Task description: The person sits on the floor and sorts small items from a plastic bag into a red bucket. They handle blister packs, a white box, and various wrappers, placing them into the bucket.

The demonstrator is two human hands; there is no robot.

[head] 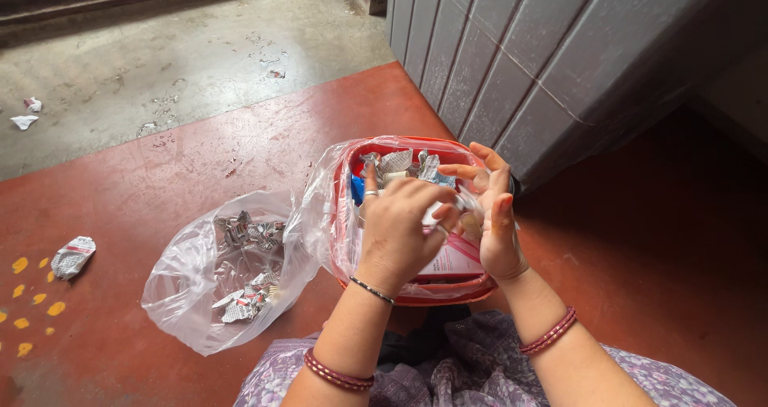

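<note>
Both hands are working over a red basket (pixel 416 297): left hand (pixel 396 231) clenching a light, crinkly wrapper (pixel 445 212), best pinched at its edge; right hand (pixel 492 215) spreading open-fingered, grasping nothing.

You have two hands, left (pixel 398 231) and right (pixel 492 215), one red basket (pixel 416 293), one clear plastic bag (pixel 188 283), and three crumpled scraps on the floor: one (pixel 72 257) near, two (pixel 28 113) far.

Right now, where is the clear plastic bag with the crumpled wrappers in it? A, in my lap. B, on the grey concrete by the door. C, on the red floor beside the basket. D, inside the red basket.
C: the clear plastic bag lies on the red floor, left of the red basket.
</note>
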